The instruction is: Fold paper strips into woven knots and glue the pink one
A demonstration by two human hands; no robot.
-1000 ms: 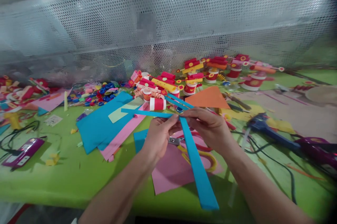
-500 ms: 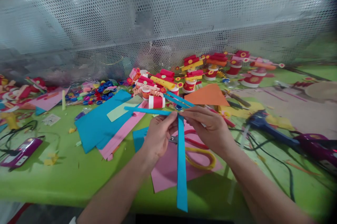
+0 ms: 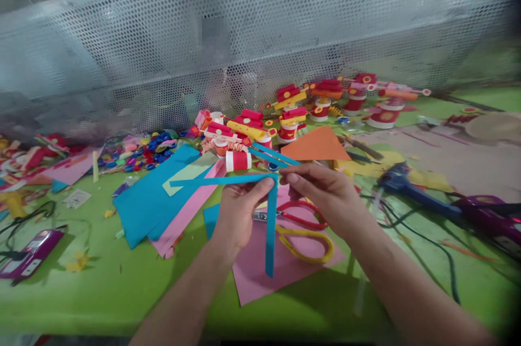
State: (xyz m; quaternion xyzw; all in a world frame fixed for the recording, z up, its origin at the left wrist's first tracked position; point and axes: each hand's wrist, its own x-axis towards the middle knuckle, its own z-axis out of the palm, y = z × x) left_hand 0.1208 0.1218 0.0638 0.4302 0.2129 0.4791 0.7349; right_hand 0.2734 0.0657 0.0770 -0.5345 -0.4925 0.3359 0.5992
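My left hand (image 3: 240,213) pinches a blue paper strip (image 3: 217,180) between thumb and fingers. From that pinch, one length runs left and another hangs down, making a corner; whether it is one folded strip or two, I cannot tell. Just right of the corner is my right hand (image 3: 325,188), thumb and fingers closed together. Anything between its fingertips is too small to make out. Below both hands, scissors (image 3: 311,252) with one red and one yellow handle lie on a pink sheet (image 3: 260,283). More blue strips (image 3: 272,156) lie behind my right fingers.
Blue sheets (image 3: 138,210) and an orange sheet (image 3: 315,145) lie on the green table (image 3: 81,302). Behind stand red paper cups (image 3: 288,132) with rolled-paper tops. A blue and purple glue gun (image 3: 427,202) with its cable is at right. A perforated metal panel (image 3: 260,31) borders the back.
The hanging length has swung slightly left and looks shorter, and the left-pointing length has tilted down. My right fingertips have drawn slightly away from the corner. The view has shifted a little.
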